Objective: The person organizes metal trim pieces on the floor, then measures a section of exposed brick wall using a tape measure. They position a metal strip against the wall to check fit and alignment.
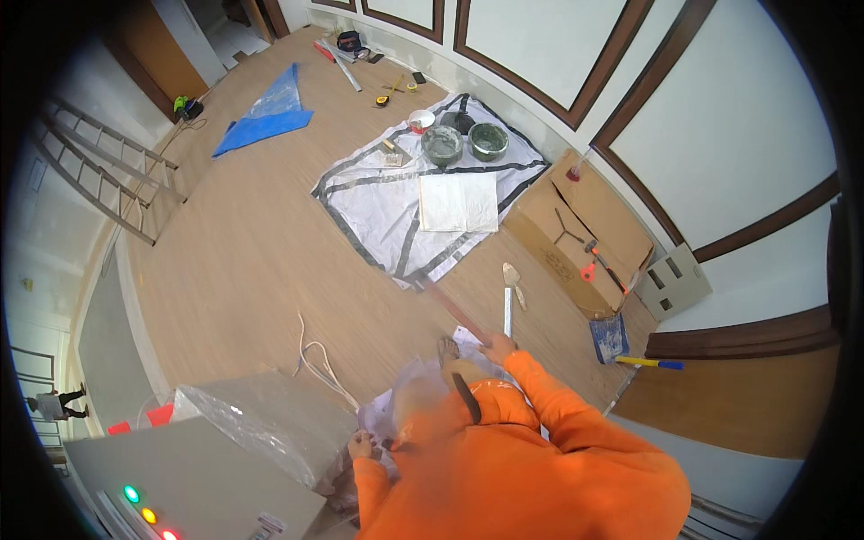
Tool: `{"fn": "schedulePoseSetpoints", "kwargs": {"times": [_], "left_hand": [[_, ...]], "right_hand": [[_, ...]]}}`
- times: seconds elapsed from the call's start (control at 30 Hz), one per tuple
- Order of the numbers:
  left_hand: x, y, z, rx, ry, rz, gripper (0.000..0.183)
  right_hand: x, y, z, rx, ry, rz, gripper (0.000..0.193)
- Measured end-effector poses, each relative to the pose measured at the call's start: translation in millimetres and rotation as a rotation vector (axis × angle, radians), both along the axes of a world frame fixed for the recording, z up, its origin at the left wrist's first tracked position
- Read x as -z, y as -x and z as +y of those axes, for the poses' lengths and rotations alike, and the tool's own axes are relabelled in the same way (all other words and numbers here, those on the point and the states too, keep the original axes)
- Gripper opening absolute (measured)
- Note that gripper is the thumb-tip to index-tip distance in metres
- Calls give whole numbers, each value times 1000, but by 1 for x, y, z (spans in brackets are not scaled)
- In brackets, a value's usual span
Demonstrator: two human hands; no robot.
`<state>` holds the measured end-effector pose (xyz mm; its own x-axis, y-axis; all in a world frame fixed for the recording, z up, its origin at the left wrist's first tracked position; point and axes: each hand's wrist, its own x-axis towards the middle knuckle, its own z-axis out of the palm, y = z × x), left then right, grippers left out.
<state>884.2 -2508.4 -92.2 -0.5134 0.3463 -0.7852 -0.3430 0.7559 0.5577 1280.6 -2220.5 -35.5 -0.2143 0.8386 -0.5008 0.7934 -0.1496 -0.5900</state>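
Reddish-brown strip (455, 309), blurred, slants from our right hand (498, 346) toward the far left, its far end beside the near corner of a white sheet (373, 211) banded with dark tape. In the head view, our right hand is closed around the near end of this strip, so the strip lies beyond the right hand and well to the far right of our left hand (362, 445). Our two hands are well apart. Our left hand has its fingers curled beside pale crumpled plastic (373, 414); we cannot tell whether it grips any of it. Orange sleeves cover both our arms.

Just right of the strip, a white straightedge (508, 310) lies on the wooden floor (234, 243), with a pointed trowel (511, 275) at its far end. Farther right, an opened cardboard box (549, 238) bears a hammer (607, 261), and a blue tray (609, 340) sits at its near end.

On the taped sheet we see a white pad (458, 202) and, beyond it, two buckets (442, 146) (488, 141) side by side, with a red-and-white bowl (420, 121) just left of them. Far left, a blue tarp (261, 130) lies on the floor and a ladder (108, 171) stands near the wall. Near left, clear plastic sheeting (247, 432) drapes over a grey cabinet (198, 477) with green, amber and red lights lit.
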Motion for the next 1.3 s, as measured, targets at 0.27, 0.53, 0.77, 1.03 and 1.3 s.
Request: {"fn": "schedulePoseSetpoints", "kwargs": {"times": [0.27, 0.53, 0.77, 1.03, 1.3], "left_hand": [[-123, 41, 307, 118, -554, 128, 41], [-219, 133, 690, 258, -989, 666, 35], [-217, 277, 911, 229, -811, 691, 15], [-167, 373, 1111, 468, -492, 700, 37], [-37, 444, 1267, 964, -56, 458, 42]], "right_hand": [[-37, 237, 272, -369, -322, 398, 36], [-32, 452, 495, -494, -426, 410, 46], [-37, 508, 716, -325, -159, 547, 55], [109, 421, 947, 482, 275, 300, 33], [317, 412, 1138, 686, 380, -120, 37]]}}
